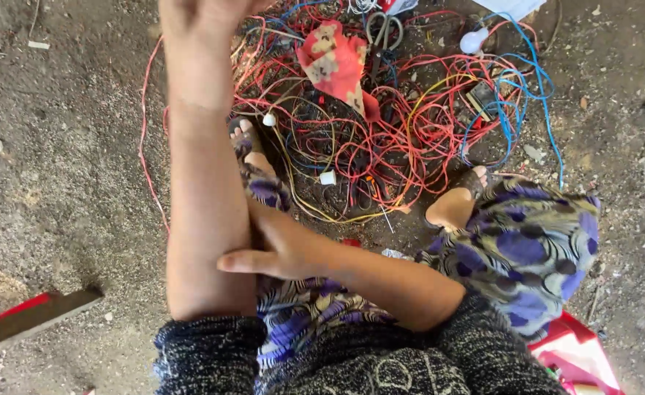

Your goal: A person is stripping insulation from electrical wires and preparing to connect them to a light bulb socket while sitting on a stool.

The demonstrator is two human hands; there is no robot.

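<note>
Closest to my eyes is my left forearm (205, 205), raised upright from the dark knitted sleeve (213, 355). My right hand (282, 249) crosses over and clasps it just above the elbow, thumb laid across the front and the other fingers hidden behind. That grip is closed on bare arm, not on any tool. My left hand (198, 29) is cut off by the top edge, so I cannot tell whether its grip is slack or clenched; nothing shows in it.

Beyond the right grip, between my bare feet, the tangle of red, blue and yellow wires (381, 139) lies on the gritty floor (59, 168), well apart from both hands. A red patterned cloth (337, 62) sits on the heap, with scissors (385, 29) and a small white bulb (474, 40) at its far side.

As I judge it, this is a pause: I am tending the arm and the wires lie untouched. Any reach for them would call for letting go of the forearm first and lowering the left hand past my knees.
</note>
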